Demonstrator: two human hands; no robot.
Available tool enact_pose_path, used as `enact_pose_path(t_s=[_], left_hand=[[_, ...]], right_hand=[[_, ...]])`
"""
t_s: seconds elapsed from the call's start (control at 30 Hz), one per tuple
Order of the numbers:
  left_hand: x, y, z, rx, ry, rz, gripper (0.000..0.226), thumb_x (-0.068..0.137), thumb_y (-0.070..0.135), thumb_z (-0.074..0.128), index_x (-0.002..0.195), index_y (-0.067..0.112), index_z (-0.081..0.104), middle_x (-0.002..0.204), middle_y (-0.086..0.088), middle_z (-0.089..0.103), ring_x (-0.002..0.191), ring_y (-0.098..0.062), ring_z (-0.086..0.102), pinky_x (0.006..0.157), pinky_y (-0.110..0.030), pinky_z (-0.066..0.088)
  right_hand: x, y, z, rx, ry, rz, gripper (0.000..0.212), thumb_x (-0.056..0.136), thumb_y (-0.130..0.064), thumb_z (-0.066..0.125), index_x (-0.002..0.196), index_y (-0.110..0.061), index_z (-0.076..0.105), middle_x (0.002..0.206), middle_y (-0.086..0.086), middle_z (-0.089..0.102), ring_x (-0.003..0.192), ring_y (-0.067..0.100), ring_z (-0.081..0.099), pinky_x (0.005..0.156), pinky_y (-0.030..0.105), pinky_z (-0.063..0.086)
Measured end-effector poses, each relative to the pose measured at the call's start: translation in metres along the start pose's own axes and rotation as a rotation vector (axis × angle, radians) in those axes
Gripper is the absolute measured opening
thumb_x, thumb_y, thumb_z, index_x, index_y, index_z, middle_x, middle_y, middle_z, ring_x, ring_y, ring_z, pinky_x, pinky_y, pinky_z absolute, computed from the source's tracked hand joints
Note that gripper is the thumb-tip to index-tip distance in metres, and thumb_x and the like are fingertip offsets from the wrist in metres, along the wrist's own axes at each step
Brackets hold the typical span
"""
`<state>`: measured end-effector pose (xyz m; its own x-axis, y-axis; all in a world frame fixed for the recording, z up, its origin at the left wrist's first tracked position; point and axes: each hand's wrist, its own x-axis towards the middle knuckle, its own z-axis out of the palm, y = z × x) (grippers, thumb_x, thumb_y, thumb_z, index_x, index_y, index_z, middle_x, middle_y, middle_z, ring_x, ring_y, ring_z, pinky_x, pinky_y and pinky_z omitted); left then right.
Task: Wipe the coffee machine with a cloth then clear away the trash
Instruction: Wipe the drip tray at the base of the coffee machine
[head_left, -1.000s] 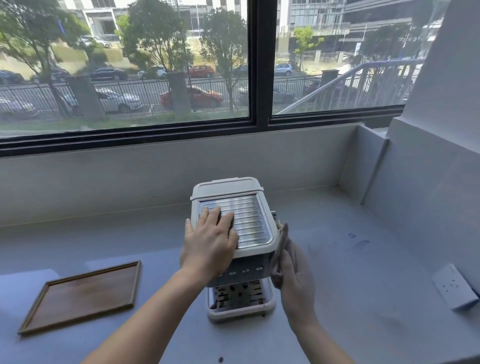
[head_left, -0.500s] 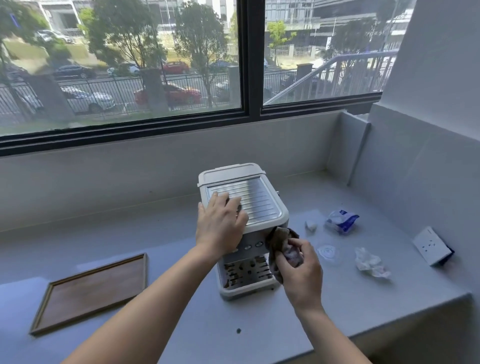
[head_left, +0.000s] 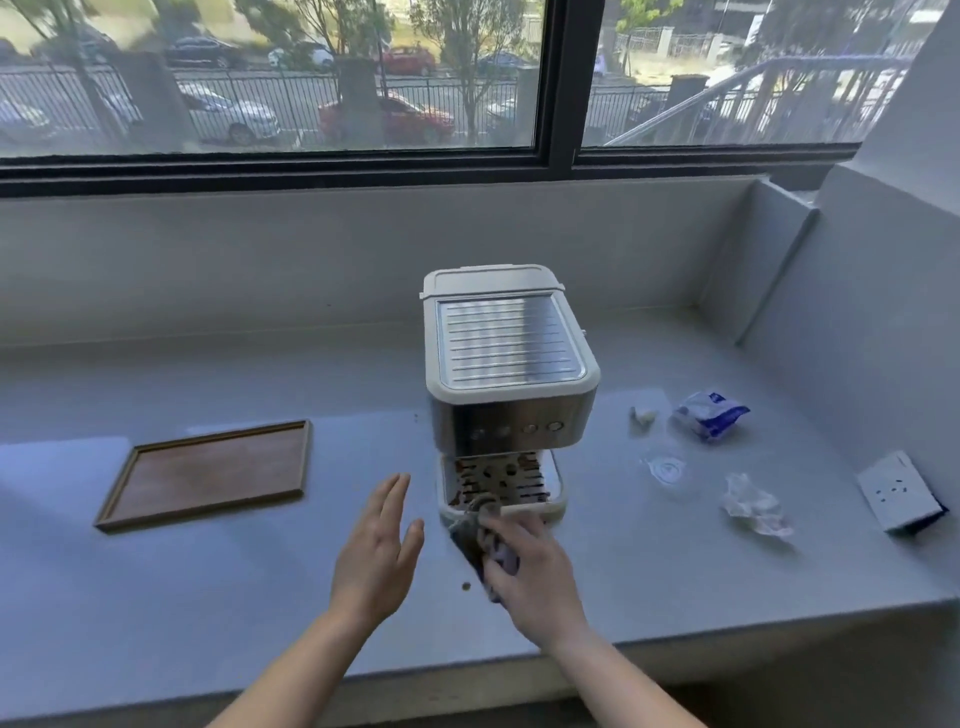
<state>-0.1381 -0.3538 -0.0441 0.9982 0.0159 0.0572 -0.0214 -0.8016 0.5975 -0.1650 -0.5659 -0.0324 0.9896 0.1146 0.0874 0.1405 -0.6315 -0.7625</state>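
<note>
Now right hand (head_left: 535, 571) fingers (head_left: 511, 527) grip the cloth (head_left: 480, 540) against the coffee machine (head_left: 506, 374) base.

I face a pale grey counter (head_left: 182, 613) that runs along the back wall (head_left: 234, 260) and ends against the right wall (head_left: 893, 322). Both walls are the same plain grey. The right wall steps out in a boxed corner (head_left: 769, 270). Above the back wall, a wide window (head_left: 311, 52) sits in a black frame (head_left: 558, 88), split by one upright bar. Daylight enters through it and lies soft on the counter. Outside I note a metal fence (head_left: 311, 98), trees (head_left: 470, 78), cars (head_left: 389, 117) and a sloping handrail (head_left: 727, 88). A white socket plate (head_left: 896, 493) sits low by the right wall.
</note>
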Motion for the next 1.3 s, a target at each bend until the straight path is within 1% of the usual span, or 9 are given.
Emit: enact_pose_path(t_s=[0.1, 0.23, 0.37, 0.5, 0.67, 0.83, 1.0, 1.17, 1.3], left_hand=[[-0.019, -0.018, 0.033, 0.002, -0.091, -0.071, 0.056, 0.103, 0.039, 0.039, 0.155, 0.029, 0.021, 0.164, 0.008, 0.017, 0.150, -0.008, 0.012, 0.120, -0.030, 0.016], [-0.027, -0.029, 0.055, 0.074, -0.135, -0.115, 0.057, 0.103, 0.038, 0.038, 0.156, 0.027, 0.019, 0.164, 0.006, 0.015, 0.150, -0.009, 0.010, 0.120, -0.028, 0.009], [-0.016, -0.023, 0.066, 0.142, -0.086, -0.064, 0.058, 0.103, 0.035, 0.039, 0.156, 0.024, 0.018, 0.164, 0.003, 0.017, 0.151, -0.013, 0.012, 0.121, -0.031, 0.006], [-0.003, -0.016, 0.076, 0.140, -0.037, -0.087, 0.060, 0.102, 0.038, 0.036, 0.157, 0.020, 0.017, 0.164, 0.000, 0.017, 0.151, -0.014, 0.009, 0.123, -0.035, 0.002], [0.016, -0.011, 0.092, 0.091, -0.005, -0.069, 0.063, 0.101, 0.042, 0.034, 0.156, 0.018, 0.018, 0.163, -0.002, 0.020, 0.151, -0.014, 0.009, 0.124, -0.034, 0.000], [0.010, -0.017, 0.103, 0.144, 0.021, -0.046, 0.071, 0.094, 0.051, 0.016, 0.156, 0.017, 0.018, 0.164, 0.000, 0.020, 0.151, -0.012, 0.008, 0.124, -0.033, 0.000], [0.013, -0.014, 0.099, 0.024, 0.087, -0.080, 0.063, 0.093, 0.039, 0.024, 0.151, 0.018, 0.034, 0.158, -0.001, 0.035, 0.148, -0.013, 0.021, 0.120, -0.024, 0.002], [0.011, -0.012, 0.098, 0.024, 0.101, -0.067, 0.061, 0.093, 0.035, 0.025, 0.152, 0.019, 0.033, 0.158, 0.000, 0.035, 0.147, -0.012, 0.021, 0.117, -0.019, -0.004], [0.012, -0.016, 0.103, 0.075, 0.113, -0.046, 0.066, 0.092, 0.044, 0.021, 0.154, 0.021, 0.027, 0.159, 0.002, 0.032, 0.148, -0.011, 0.019, 0.120, -0.024, -0.001]], right_hand=[[-0.013, 0.008, 0.045, -0.151, -0.165, -0.177, 0.047, 0.082, -0.014, 0.055, 0.123, -0.037, 0.060, 0.119, -0.009, 0.057, 0.107, 0.017, 0.053, 0.089, 0.031, 0.047], [-0.012, 0.032, 0.059, -0.330, -0.086, -0.352, 0.031, 0.083, -0.017, 0.058, 0.111, -0.026, 0.068, 0.111, -0.005, 0.065, 0.095, 0.021, 0.060, 0.080, 0.035, 0.050], [0.001, 0.066, 0.031, -0.399, 0.035, -0.259, 0.036, 0.080, -0.016, 0.060, 0.115, -0.021, 0.067, 0.116, -0.003, 0.065, 0.096, 0.023, 0.059, 0.083, 0.035, 0.051], [0.006, 0.095, -0.001, -0.479, 0.116, -0.150, 0.035, 0.080, -0.021, 0.052, 0.110, -0.018, 0.070, 0.110, -0.001, 0.068, 0.094, 0.024, 0.061, 0.076, 0.036, 0.053], [0.008, 0.122, -0.024, -0.516, 0.178, -0.036, 0.044, 0.066, -0.015, 0.071, 0.111, -0.018, 0.070, 0.113, -0.001, 0.068, 0.098, 0.025, 0.060, 0.079, 0.037, 0.050], [0.009, 0.126, -0.025, -0.540, 0.267, -0.019, 0.048, 0.060, -0.009, 0.075, 0.107, -0.016, 0.071, 0.108, 0.002, 0.068, 0.092, 0.031, 0.061, 0.073, 0.038, 0.049], [0.005, 0.122, -0.016, -0.556, 0.205, -0.096, 0.043, 0.065, -0.012, 0.073, 0.108, -0.017, 0.070, 0.103, 0.003, 0.067, 0.091, 0.031, 0.058, 0.071, 0.038, 0.046], [0.003, 0.126, -0.019, -0.525, 0.215, -0.173, 0.044, 0.064, -0.011, 0.076, 0.108, -0.018, 0.071, 0.101, 0.002, 0.067, 0.085, 0.031, 0.057, 0.069, 0.037, 0.046], [0.017, 0.135, -0.039, -0.401, 0.238, 0.007, 0.042, 0.068, -0.006, 0.074, 0.108, -0.018, 0.071, 0.097, 0.004, 0.066, 0.082, 0.031, 0.057, 0.069, 0.041, 0.048]])
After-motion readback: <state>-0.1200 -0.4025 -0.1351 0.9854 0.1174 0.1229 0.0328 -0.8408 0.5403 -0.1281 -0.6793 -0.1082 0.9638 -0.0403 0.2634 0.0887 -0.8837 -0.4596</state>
